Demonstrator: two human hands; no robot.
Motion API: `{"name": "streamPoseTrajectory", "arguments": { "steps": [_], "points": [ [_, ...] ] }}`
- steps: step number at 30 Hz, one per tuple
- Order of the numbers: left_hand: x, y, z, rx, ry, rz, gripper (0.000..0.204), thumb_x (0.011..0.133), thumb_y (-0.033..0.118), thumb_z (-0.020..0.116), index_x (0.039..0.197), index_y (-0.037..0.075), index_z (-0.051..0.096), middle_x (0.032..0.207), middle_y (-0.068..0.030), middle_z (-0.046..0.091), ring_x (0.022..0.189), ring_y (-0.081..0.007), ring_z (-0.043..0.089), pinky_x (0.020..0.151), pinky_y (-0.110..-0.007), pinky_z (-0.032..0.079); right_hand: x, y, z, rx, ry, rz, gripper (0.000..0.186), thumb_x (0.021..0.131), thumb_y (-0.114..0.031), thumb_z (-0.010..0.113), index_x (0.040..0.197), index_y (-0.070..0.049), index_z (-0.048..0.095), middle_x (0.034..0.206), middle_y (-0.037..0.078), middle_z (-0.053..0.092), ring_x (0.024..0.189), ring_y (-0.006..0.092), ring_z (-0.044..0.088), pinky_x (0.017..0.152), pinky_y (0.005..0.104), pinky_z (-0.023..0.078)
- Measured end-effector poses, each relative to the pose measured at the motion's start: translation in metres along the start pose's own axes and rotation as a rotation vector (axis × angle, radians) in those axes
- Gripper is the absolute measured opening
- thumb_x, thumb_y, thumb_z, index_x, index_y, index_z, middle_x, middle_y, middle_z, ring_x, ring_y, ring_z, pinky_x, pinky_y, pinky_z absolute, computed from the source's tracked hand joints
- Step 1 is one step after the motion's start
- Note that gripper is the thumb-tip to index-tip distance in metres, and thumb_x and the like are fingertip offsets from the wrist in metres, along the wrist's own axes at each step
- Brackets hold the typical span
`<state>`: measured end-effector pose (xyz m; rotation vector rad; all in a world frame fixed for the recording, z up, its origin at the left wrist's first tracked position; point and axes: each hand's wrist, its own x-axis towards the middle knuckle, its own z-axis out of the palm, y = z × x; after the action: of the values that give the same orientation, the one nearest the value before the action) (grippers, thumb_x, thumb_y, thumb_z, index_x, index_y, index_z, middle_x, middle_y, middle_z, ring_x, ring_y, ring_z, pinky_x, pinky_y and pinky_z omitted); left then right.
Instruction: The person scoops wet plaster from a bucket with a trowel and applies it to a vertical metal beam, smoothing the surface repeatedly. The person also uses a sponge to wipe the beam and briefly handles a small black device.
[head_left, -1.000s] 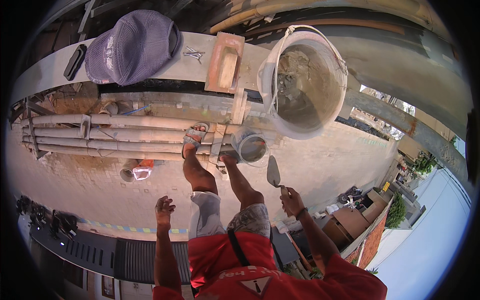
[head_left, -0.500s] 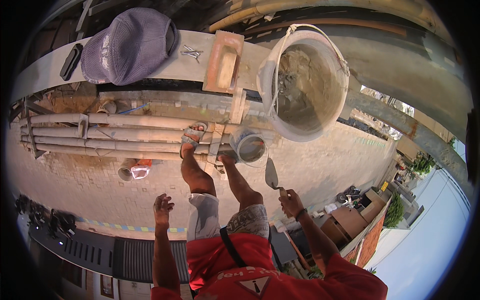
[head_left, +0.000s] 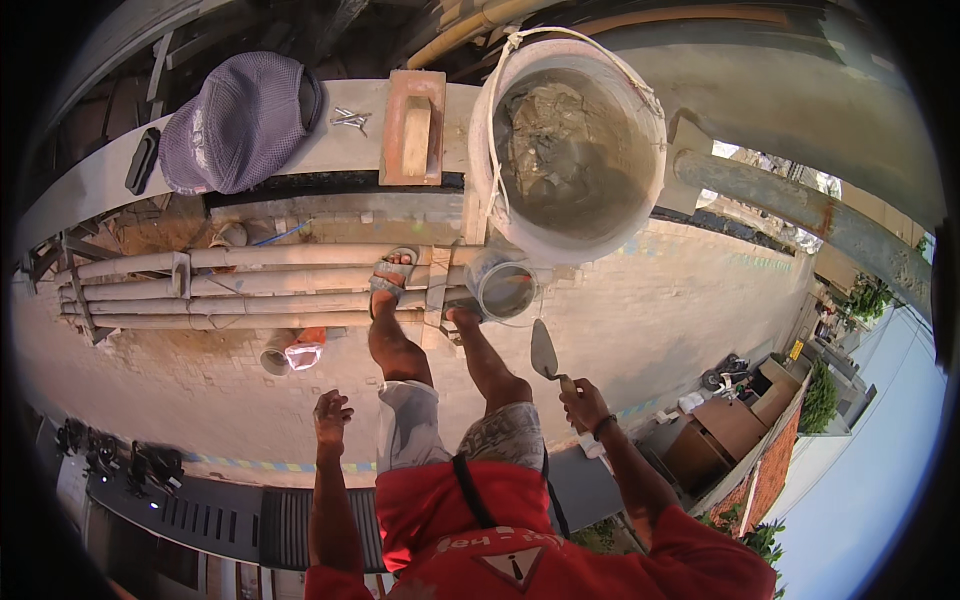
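Outdoors, daylight w/ warm sun on pale paved st. (head_left: 690, 290); bamboo poles (head_left: 250, 283) run horiz. above it. Parked motorbikes (head_left: 155, 467) lower L, nr dark ribbed panel (head_left: 320, 525). R side: rust-stained grey pipe (head_left: 800, 190), green shrub (head_left: 820, 397), pale blue sky (head_left: 885, 450).

Open air separates the trowel (head_left: 543, 350) from the bucket (head_left: 580, 248), whose handle (head_left: 513, 42) arches round the left and far sides, with the float (head_left: 415, 140) just left.
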<state>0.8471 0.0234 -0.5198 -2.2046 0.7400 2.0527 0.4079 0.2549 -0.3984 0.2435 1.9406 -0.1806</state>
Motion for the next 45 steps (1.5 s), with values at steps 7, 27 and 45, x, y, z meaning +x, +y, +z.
{"name": "streamPoseTrajectory", "arguments": {
  "steps": [7, 27, 45],
  "points": [
    [-0.016, 0.043, 0.015, 0.063, -0.022, 0.087, 0.034, 0.093, 0.029, 0.054, 0.117, 0.005, 0.052, 0.096, -0.0076, 0.061, 0.072, -0.0146, 0.06, 0.065, -0.028, 0.046, 0.014, 0.007, -0.014, 0.005, -0.049, 0.001, 0.044, 0.079, -0.017, 0.064, 0.121, -0.007, 0.053, 0.066, 0.006, 0.059, 0.047, 0.0146, 0.057, 0.041, 0.0307, 0.047],
    [-0.09, 0.227, 0.184, 0.204, -0.184, 0.448, 0.071, 0.09, 0.047, 0.056, 0.139, 0.005, 0.028, 0.127, -0.0168, 0.049, 0.099, -0.0249, 0.058, 0.085, -0.038, 0.048, 0.262, 0.011, 0.077, 0.059, -0.083, 0.169, 0.034, 0.09, -0.033, 0.052, 0.097, -0.001, 0.06, 0.081, 0.014, 0.064, 0.06, 0.0284, 0.062, 0.048, 0.04, 0.052],
    [-0.072, 0.36, 0.309, 0.06, -0.429, 0.285, 0.058, 0.085, 0.029, 0.065, 0.126, -0.004, 0.04, 0.118, -0.0163, 0.056, 0.105, -0.0278, 0.059, 0.084, -0.045, 0.055, 0.279, 0.098, 0.126, 0.4, 0.106, 0.013, 0.042, 0.078, -0.012, 0.059, 0.12, -0.008, 0.058, 0.095, 0.019, 0.067, 0.071, 0.0295, 0.067, 0.058, 0.0401, 0.055]
  ]
}}
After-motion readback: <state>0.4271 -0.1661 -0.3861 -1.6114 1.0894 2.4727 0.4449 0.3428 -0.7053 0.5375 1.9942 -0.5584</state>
